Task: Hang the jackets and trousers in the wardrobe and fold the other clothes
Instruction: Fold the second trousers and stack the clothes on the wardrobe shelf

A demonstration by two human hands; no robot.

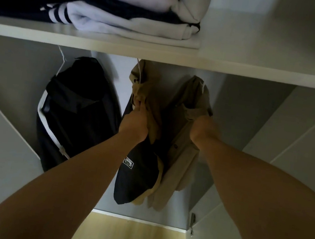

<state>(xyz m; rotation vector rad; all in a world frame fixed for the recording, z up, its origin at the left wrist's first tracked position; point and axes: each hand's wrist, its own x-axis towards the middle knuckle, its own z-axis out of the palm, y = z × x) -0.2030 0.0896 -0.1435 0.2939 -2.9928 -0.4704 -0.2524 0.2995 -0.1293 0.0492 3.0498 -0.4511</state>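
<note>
Folded stack (127, 13) on shelf (260, 69); black jacket (77, 108) hung. Left hand (135, 121) clamps tan garment (151, 98) near its hanger. Right hand (201, 130) is at a second tan garment (192, 96), fingers hidden, cannot tell. Hanging looks nearly finished.

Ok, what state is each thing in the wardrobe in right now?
Black jacket: hanging, untouched.
Left tan garment: hanging, gripped by left hand.
Right tan garment: hanging, right hand on it, fingers hidden.
Shelf clothes: folded, stacked.

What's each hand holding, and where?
Left hand grips the tan jacket near its top, by the hanger; right hand is against its other side, fingers hidden, grip unclear.
</note>
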